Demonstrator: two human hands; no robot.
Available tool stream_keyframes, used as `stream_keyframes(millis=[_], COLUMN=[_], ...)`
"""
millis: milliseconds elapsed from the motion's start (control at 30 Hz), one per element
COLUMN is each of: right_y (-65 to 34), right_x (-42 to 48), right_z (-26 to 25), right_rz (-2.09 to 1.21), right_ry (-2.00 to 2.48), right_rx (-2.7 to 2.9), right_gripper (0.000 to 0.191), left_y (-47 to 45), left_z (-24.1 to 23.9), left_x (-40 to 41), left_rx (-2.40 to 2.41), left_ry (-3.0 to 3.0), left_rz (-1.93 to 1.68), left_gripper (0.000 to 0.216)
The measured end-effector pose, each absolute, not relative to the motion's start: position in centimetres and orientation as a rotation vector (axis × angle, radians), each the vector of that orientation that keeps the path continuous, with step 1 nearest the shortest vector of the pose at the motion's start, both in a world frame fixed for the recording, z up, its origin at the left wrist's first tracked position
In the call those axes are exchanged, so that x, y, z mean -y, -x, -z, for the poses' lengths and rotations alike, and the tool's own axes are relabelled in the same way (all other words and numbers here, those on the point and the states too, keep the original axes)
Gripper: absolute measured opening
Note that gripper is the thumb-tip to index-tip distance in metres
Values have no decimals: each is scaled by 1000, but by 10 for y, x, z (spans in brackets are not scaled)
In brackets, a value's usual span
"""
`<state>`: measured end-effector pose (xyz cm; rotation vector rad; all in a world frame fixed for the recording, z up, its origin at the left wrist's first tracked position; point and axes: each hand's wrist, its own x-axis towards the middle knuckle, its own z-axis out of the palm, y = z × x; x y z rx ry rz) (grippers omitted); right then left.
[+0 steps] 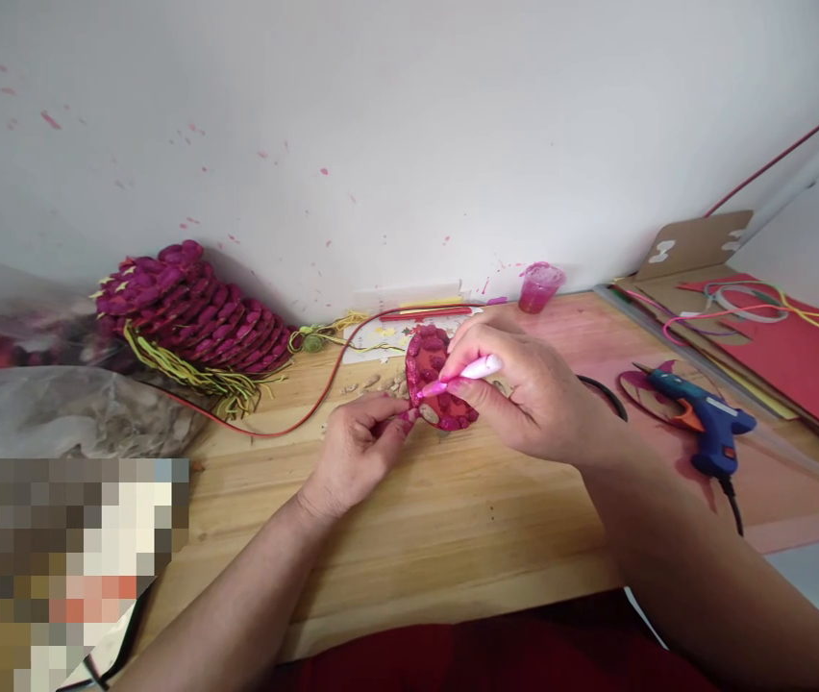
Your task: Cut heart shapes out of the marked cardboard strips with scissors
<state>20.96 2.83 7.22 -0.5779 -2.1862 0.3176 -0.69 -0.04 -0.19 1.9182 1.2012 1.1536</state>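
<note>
Red cloth [409,663] nearest; hands [529,394] hold magenta piece [424,363], slim tool [482,366].

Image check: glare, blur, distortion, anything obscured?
Head view: pale sheen on the plastic bag; head view: pixelated block hides part of the lower left; head view: right forearm looks stretched towards the corner; head view: right hand reasonably sharp, no obvious motion blur.

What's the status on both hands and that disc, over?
Left hand pinching pink-edged disc at its lower left. Right hand holding slim pink-and-white tool, tip at disc. Glue gun off to the right, apart from both hands.
</note>
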Motion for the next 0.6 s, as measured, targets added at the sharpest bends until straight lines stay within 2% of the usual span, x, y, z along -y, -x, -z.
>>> stream_keyframes(millis=[400, 600], right_y=[-213, -214], right_x=[-30, -31], right_z=[-70, -68], right_rz=[-358, -342], right_ry=[613, 641], right_rx=[2137, 2077], right_gripper=[6, 4], left_y=[5, 4], left_z=[1, 3], left_x=[-2, -4], left_rx=[-1159, -1083], left_ry=[-1638, -1465], left_rz=[-1181, -1165], left_gripper=[19, 25])
